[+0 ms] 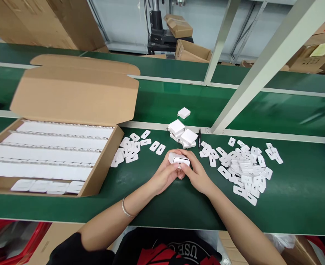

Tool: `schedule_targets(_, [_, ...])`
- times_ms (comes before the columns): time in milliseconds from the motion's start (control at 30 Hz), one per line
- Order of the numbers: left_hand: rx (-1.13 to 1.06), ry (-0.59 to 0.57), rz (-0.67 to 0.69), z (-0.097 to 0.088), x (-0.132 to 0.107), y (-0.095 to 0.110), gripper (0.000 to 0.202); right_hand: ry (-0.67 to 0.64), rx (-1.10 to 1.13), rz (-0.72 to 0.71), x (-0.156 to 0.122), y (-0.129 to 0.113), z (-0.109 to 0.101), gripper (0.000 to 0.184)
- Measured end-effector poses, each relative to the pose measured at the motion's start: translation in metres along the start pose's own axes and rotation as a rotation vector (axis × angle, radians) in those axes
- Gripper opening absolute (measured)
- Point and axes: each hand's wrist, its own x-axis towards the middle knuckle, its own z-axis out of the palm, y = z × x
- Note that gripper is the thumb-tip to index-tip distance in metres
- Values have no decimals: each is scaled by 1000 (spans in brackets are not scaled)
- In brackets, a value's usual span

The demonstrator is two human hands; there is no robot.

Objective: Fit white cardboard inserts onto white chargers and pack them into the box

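Because left hand point(164, 176) and right hand point(198, 176) pinch the white block point(178, 159) between fingertips only, a slip could probably drop it into the loose white tabs point(245, 170) nearby.

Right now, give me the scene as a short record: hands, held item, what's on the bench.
hands: left hand and right hand, both gripping one white block
surface: green bench
behind hands: stack of white blocks, black pen beside it
farther back: lone white block
right: large pile of flat white tabs
left: smaller pile of tabs; open cardboard box with rows of white pieces
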Motion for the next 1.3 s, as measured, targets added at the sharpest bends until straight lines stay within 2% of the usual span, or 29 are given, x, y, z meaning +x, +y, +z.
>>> schedule_targets(67, [82,14,42,-6,1,-3,58,-60,128,98,1,1,0,46])
schedule_targets(133, [226,20,82,-13,1,-3,60,-60,178,101,2,2,-2,45])
schedule_targets(267, [641,78,201,-23,0,2,48,59,37,-3,5,2,-5,38])
schedule_targets(367, [821,115,298,-23,-2,6,40,53,20,16,7,3,-5,38])
schedule_targets(633, [689,68,332,-20,-2,-2,42,-29,62,102,3,2,1,43])
schedule_targets(800, [861,32,352,-26,-1,-8,54,12,44,102,2,4,3,45])
schedule_targets(967, [903,-28,350,-28,6,-2,49,43,-4,90,4,7,2,41])
schedule_targets(1300, [799,45,373,-29,9,-8,48,6,-55,97,2,2,2,33])
